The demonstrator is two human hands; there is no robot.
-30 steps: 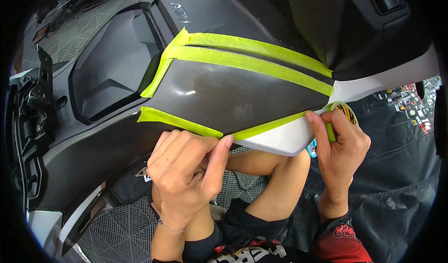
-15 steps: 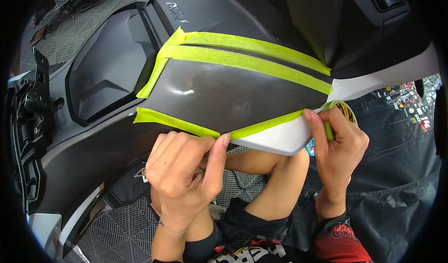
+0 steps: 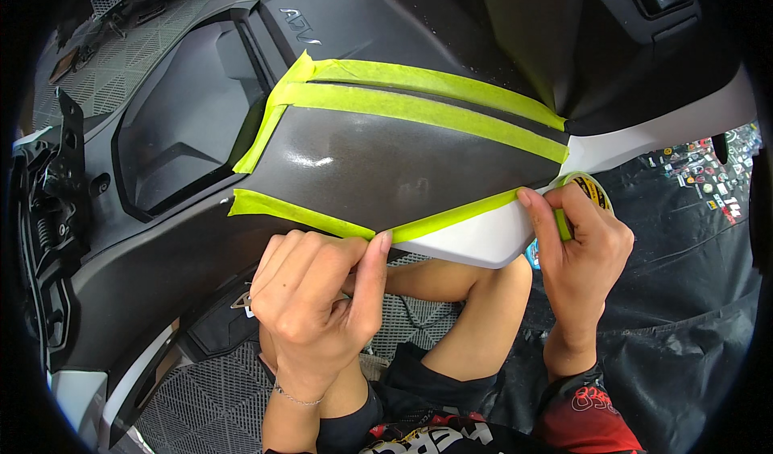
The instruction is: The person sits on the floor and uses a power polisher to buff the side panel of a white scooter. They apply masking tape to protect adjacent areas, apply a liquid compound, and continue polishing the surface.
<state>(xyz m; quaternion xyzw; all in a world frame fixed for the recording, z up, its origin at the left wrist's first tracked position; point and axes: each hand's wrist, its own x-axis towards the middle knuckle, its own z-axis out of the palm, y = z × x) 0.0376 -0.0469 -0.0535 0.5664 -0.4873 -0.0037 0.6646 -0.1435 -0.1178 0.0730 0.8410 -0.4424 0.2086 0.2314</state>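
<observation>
My left hand [image 3: 314,293], fingers curled, holds the left end of the lime tape strip [image 3: 451,218] under its thumb; my right hand [image 3: 584,237] grips the tape roll [image 3: 565,225], dark print on its yellow label. The strip runs between them along the dark panel [image 3: 403,156], above white trim [image 3: 475,241]. My bent legs [image 3: 483,317] fill the space below. Beyond: raised silver lettering [image 3: 299,26], printed stickers [image 3: 713,172] on black sheeting [image 3: 676,293].

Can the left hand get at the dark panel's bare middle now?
Likely yes: the left hand is at the lower edge of the dark panel, with only flat green tape between.
</observation>
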